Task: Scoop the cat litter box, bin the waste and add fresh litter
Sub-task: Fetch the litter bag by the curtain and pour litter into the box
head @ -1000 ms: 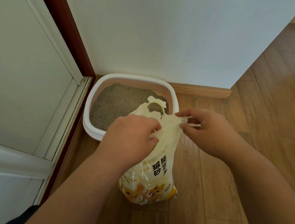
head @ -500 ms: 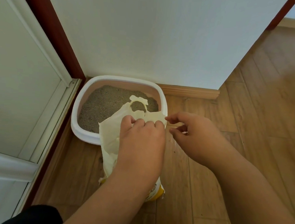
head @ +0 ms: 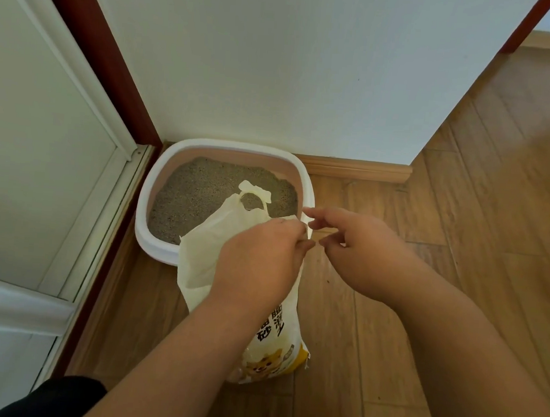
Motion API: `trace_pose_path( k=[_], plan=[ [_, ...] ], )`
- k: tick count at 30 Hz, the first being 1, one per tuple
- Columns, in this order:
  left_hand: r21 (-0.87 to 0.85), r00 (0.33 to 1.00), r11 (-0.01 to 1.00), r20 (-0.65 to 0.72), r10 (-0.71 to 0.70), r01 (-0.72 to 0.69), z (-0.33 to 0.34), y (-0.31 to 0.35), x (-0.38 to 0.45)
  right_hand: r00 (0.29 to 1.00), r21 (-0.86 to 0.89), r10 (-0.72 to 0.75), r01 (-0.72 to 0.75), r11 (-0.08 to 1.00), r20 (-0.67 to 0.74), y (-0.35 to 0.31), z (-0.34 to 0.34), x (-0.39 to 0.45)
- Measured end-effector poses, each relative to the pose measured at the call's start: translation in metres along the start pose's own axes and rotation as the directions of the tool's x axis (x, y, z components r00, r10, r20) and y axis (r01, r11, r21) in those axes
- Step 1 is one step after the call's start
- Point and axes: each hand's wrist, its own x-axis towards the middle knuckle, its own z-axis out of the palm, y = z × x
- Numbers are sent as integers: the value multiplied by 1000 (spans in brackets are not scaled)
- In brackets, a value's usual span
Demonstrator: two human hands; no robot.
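A white-rimmed litter box sits in the corner, filled with grey litter. In front of it, a cream and yellow litter bag with a cat print stands on the floor. Its top, with a punched handle hole, leans over the box. My left hand grips the bag's top edge from above with curled fingers. Just right of that edge, my right hand hovers with forefinger and thumb apart, and I see nothing held between them.
A white wall backs the box, with a wooden skirting board along its foot. A white sliding door frame runs down the left. Wooden floor stretches to the right. Dark clothing shows at the bottom left.
My right hand pinched the bag's top edge a second ago and has let go. My left hand has shifted up onto the bag's top.
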Motion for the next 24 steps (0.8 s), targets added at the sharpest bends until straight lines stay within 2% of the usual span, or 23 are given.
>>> trace_pose_path(
  k=[4,7,9,12,14,16,19,22,24],
  plan=[
    [-16,999,999,-29,-31,31,-8,-20,2,1000,28,18,-19,999,20,8,12,8],
    [-26,1000,999,-2,-31,31,-11,-32,0,995,171,55,-69,983,87,19,37,14],
    [-22,1000,1000,-9,-12,11,-10,-36,-2,977,281,83,-137,950,196,28,62,15],
    [-28,1000,1000,-1,-8,8,-9,-41,-2,913,303,96,-229,925,398,47,100,17],
    [-39,1000,999,1,-3,3,-8,-40,-3,865,341,131,-324,883,484,63,121,18],
    [-31,1000,999,-18,17,-17,-7,-39,-5,817,295,174,-384,875,549,82,139,16],
    [9,996,998,-64,59,-59,-5,-38,-11,732,108,250,-404,908,633,119,166,7],
    [21,987,993,-110,118,-117,-1,-36,-12,663,-138,322,-316,939,675,149,180,4],
    [43,968,982,-166,188,-184,3,-30,-15,649,-285,338,-190,940,682,159,179,6]
  ],
)
